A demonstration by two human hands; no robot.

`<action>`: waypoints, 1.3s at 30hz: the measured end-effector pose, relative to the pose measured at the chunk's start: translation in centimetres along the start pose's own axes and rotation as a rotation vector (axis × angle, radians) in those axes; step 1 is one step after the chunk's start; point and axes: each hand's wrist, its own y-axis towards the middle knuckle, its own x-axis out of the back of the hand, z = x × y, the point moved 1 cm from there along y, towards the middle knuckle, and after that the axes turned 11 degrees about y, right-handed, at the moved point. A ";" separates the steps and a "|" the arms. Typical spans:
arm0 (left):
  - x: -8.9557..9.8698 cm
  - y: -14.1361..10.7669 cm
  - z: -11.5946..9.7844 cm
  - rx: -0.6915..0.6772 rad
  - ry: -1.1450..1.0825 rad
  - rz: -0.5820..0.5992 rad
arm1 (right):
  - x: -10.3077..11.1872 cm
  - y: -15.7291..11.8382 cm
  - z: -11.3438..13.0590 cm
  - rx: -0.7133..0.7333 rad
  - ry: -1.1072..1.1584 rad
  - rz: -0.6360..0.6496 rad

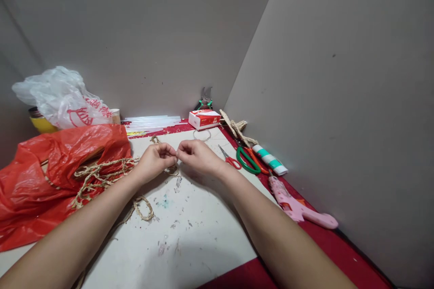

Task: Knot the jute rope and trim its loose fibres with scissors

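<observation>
My left hand [156, 159] and my right hand [196, 154] meet fingertip to fingertip above the white board [190, 235]. Both are closed in a pinch, and whatever lies between the fingertips is too small or hidden to make out. Braided straw cord [172, 171] shows just below the fingers, and a bit of it also appears behind my left hand. More of this cord trails from the left, with a loop [144, 208] lying on the board under my left forearm. A thin ring [202, 135] rests behind my right hand.
On the left lie a red plastic bag [23, 180] and a white plastic bag [64, 95]. Clear sticks [152, 122], a red-white box [204, 119] and green-handled cutters [205, 98] stand at the back. Red scissors [233, 161], green-handled scissors [247, 162] and a pink glue gun [298, 207] line the right wall.
</observation>
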 end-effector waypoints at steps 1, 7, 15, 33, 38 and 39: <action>-0.1 0.0 0.1 -0.023 0.038 -0.011 | -0.1 -0.1 0.0 0.022 -0.047 0.007; -0.5 0.2 1.3 -0.189 0.255 -0.088 | -0.5 -0.6 0.9 0.108 -0.280 0.057; -0.1 0.0 0.3 -0.121 0.125 -0.045 | 0.0 -0.1 0.3 0.159 -0.070 -0.062; -0.1 0.1 0.5 -0.064 0.028 -0.024 | 0.8 -0.1 -0.5 0.100 -0.090 0.063; 0.0 0.1 0.2 -0.054 0.052 -0.022 | 0.6 -0.2 -0.1 0.138 -0.236 0.081; 0.0 0.1 0.2 -0.051 0.054 -0.026 | 0.6 -0.2 -0.2 0.140 -0.246 0.076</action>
